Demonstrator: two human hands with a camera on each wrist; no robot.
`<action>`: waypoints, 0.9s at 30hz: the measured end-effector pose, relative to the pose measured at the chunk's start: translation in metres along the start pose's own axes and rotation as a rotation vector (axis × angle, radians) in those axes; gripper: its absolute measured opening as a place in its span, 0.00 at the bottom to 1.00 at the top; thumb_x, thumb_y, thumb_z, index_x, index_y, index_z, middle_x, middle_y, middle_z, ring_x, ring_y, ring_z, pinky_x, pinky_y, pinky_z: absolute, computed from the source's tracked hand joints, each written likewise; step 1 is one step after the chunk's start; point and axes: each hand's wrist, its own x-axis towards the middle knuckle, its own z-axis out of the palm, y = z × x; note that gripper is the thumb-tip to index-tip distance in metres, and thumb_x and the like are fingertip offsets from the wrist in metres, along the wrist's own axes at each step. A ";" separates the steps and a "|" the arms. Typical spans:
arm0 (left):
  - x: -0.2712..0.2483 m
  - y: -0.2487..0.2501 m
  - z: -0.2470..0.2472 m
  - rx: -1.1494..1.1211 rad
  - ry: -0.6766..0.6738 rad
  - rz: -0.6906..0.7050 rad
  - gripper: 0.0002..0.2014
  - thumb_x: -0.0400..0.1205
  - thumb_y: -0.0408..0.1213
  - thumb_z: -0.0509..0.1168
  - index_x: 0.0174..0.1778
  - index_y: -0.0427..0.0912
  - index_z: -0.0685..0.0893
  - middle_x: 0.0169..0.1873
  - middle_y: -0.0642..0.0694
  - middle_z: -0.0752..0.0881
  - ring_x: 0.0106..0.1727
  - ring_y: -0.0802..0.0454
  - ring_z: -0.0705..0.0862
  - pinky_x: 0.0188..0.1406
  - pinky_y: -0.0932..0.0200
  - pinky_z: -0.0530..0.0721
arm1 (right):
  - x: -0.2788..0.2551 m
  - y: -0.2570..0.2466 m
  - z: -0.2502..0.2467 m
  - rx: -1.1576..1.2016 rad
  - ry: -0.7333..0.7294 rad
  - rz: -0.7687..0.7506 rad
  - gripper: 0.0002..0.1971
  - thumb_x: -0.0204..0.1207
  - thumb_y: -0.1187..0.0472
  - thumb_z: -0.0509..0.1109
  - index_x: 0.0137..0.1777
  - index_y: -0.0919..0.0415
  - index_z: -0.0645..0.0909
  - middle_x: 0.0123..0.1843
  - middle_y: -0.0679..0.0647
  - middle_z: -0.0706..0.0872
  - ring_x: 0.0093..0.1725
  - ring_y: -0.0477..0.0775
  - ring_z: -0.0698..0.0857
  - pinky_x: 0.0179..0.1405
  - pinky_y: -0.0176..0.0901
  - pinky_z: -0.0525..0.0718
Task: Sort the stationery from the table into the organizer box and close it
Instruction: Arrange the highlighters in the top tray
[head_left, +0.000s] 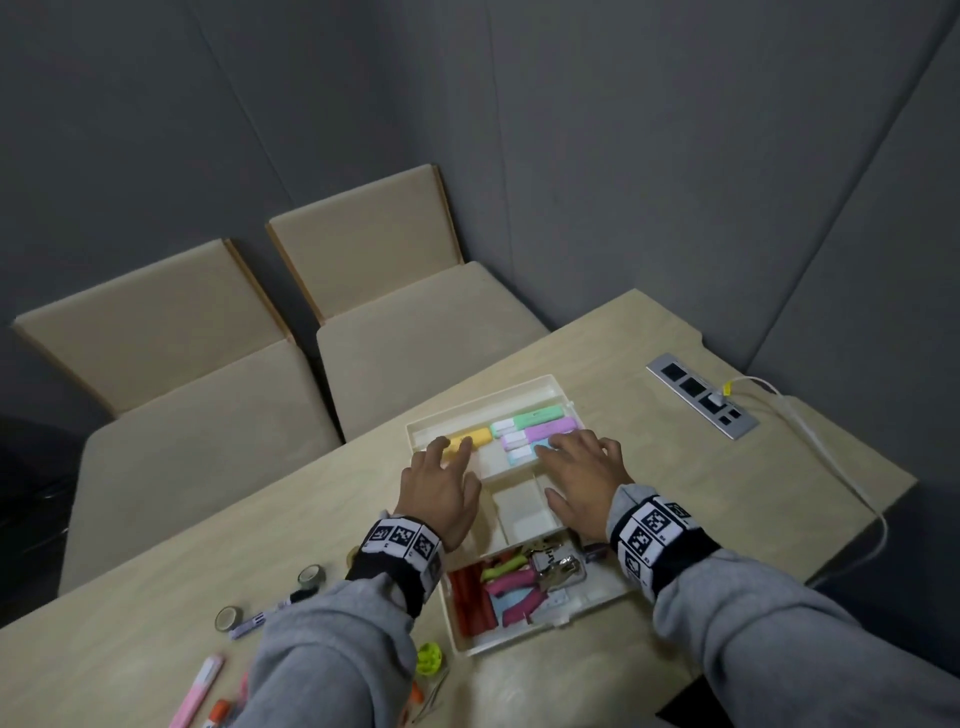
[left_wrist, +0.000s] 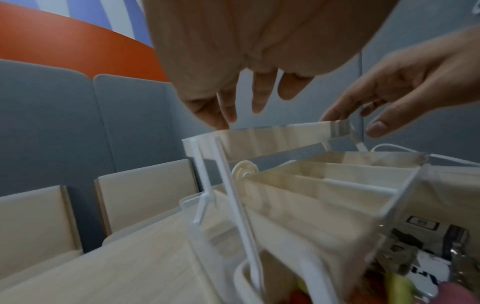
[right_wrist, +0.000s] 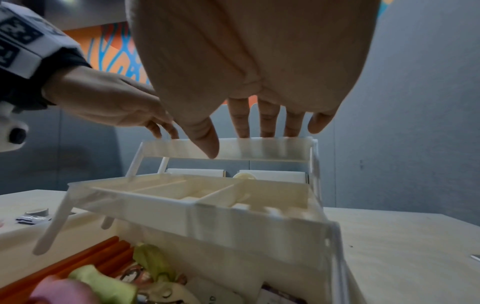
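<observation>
Dim, even room light; soft shadows on tabletop (head_left: 649, 467). Wide-angle bending at edges; wrist views blurred, nearest palms out of focus.

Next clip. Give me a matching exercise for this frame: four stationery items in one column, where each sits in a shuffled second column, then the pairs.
Items:
1. green highlighter
2. red sticks
3. washi tape roll
4. pink pen

Places:
A. bottom compartment of the organizer box, beside the pink-handled pliers
B. top tray, furthest from the person
C. on the table, near edge, left of the left sleeve
D. on the table, left of the box, by a second roll

Pairs: 1-B, 2-A, 3-D, 4-C
</observation>
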 end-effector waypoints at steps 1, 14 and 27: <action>-0.012 -0.007 0.000 -0.062 0.063 0.004 0.28 0.81 0.53 0.44 0.77 0.52 0.69 0.74 0.41 0.70 0.68 0.40 0.72 0.65 0.44 0.73 | -0.001 -0.003 0.000 -0.007 -0.005 0.010 0.28 0.77 0.47 0.63 0.78 0.47 0.66 0.79 0.50 0.68 0.79 0.58 0.62 0.71 0.58 0.61; -0.288 -0.197 0.059 -0.379 0.038 -0.641 0.08 0.76 0.36 0.68 0.47 0.54 0.88 0.37 0.54 0.86 0.37 0.56 0.82 0.39 0.60 0.80 | -0.019 -0.163 0.042 0.321 -0.157 -0.425 0.14 0.79 0.49 0.68 0.59 0.55 0.84 0.48 0.49 0.83 0.47 0.51 0.79 0.54 0.49 0.82; -0.336 -0.280 0.065 -0.158 -0.005 -0.754 0.12 0.76 0.44 0.65 0.54 0.55 0.87 0.54 0.50 0.87 0.58 0.43 0.79 0.58 0.47 0.79 | -0.051 -0.267 0.124 -0.010 -0.641 -0.299 0.20 0.76 0.47 0.69 0.65 0.54 0.80 0.59 0.58 0.78 0.55 0.59 0.83 0.59 0.46 0.81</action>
